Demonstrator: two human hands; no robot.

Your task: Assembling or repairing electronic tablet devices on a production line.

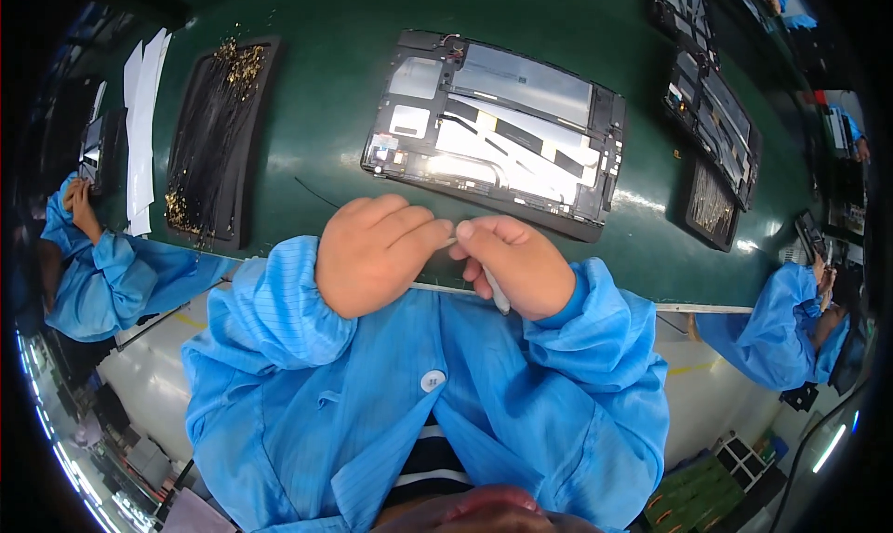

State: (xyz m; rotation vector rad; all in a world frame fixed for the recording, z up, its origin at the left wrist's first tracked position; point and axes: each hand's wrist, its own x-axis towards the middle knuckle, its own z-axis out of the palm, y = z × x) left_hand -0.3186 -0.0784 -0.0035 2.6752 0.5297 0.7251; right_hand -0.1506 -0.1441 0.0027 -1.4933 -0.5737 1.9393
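Observation:
My left hand point(377, 254) is closed in a pinch, its fingertips meeting those of my right hand just in front of an opened tablet-like device point(428, 119). A thin black cable point(316, 193) sticks out to the left from behind my left hand; the end between the fingertips is too small to make out. Closed around a slim white pen-shaped tool point(499, 298), my right hand point(524, 268) has its thumb and forefinger pressed together. The device lies flat, showing silver and white panels, black strips and small yellow tabs.
A black tray point(263, 152) of thin black cables with gold-coloured ends lies left, beside white sheets point(141, 133). More opened devices point(712, 114) lie right, one over another cable tray point(707, 203). Blue-sleeved people work at left point(102, 273) and right point(777, 328) along the green table point(326, 77).

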